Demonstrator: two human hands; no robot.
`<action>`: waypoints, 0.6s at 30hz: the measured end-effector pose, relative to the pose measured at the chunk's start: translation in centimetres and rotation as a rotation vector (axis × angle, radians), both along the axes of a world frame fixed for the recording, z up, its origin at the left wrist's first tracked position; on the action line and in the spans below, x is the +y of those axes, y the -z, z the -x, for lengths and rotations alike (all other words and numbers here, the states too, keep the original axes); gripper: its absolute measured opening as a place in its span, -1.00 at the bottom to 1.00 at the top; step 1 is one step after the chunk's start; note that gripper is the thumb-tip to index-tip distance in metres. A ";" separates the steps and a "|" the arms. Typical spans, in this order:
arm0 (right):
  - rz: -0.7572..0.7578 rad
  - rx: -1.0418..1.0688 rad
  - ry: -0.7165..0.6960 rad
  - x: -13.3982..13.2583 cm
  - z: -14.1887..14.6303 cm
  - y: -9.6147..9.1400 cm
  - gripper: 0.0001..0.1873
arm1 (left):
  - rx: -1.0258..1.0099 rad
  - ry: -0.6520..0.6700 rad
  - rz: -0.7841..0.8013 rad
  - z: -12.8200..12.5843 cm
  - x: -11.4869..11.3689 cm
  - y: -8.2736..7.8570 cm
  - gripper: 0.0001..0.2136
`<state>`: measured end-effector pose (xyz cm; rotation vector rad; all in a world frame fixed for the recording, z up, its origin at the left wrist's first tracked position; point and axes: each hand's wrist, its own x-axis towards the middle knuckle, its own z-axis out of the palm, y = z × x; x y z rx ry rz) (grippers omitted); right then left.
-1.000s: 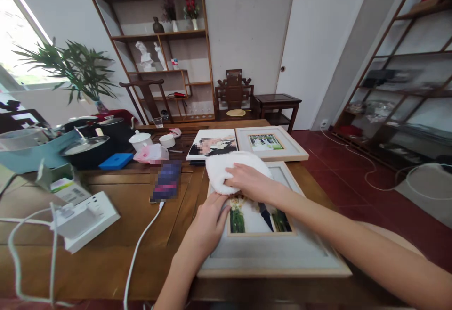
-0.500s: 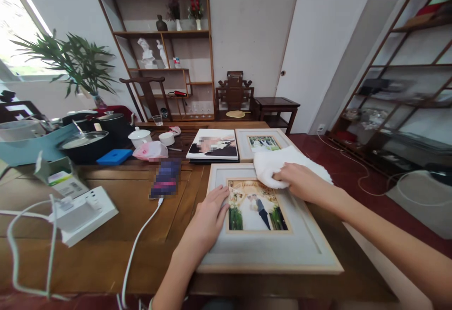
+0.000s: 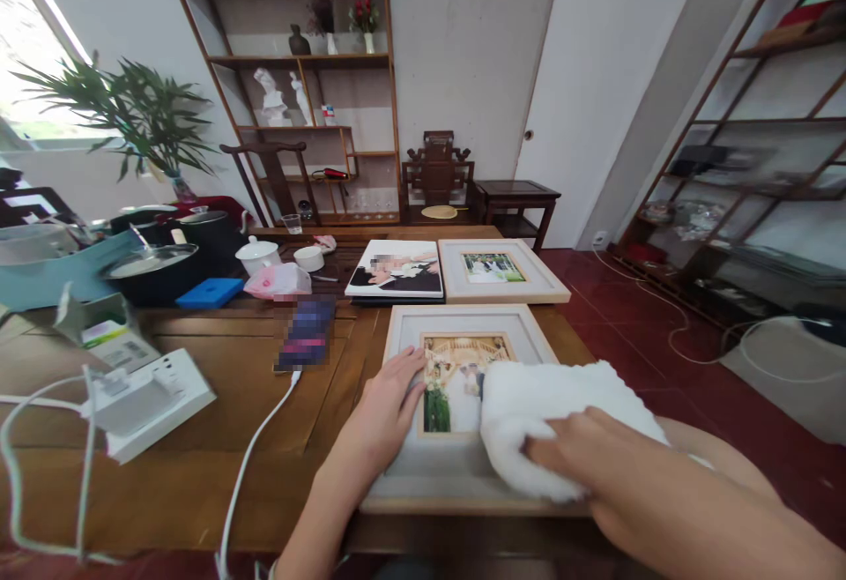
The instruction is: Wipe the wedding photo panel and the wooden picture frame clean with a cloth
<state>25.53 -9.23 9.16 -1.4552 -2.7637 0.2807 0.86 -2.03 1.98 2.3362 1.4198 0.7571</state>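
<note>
A framed photo (image 3: 451, 395) with a pale wood edge and a wide light mat lies flat at the table's near edge. On its left side rests my left hand (image 3: 389, 399), fingers stretched out flat. My right hand (image 3: 575, 452) is closed on a fluffy white cloth (image 3: 561, 395), which lies over the frame's lower right part and hides some of the picture. The cloth hangs past the frame's right edge. Behind it lies a second framed photo (image 3: 548, 283), with a photo panel (image 3: 360, 273) beside it on the left.
Left on the wooden table (image 3: 264, 492) are a phone (image 3: 307, 333) on a white cable, a power strip (image 3: 191, 395), an opened small box (image 3: 112, 333), a blue case (image 3: 208, 292), a pink packet (image 3: 278, 280), a lidded white cup (image 3: 257, 254) and pots (image 3: 159, 276).
My right hand has drawn the cloth from the frame's upper right down toward its lower right, nearer me. The far frame is now uncovered. My left hand stays on the frame.
</note>
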 end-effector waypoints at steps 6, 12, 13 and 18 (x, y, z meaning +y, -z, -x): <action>-0.320 -0.143 0.088 7.2 0.2 2.3 -0.44 | -0.019 0.006 -0.006 0.1 0.0 -0.1 -0.73; -0.499 -0.163 0.002 10.6 -0.4 4.8 -0.39 | -0.038 -0.017 -0.010 -0.1 0.0 -0.2 -0.74; -0.441 -0.156 -0.008 10.0 -0.1 4.6 -0.39 | -0.046 -0.017 -0.017 -0.1 0.1 -0.1 -0.74; -0.075 -0.019 -0.118 3.7 2.0 2.3 -0.48 | -0.072 -0.004 -0.057 0.0 0.3 0.4 -0.74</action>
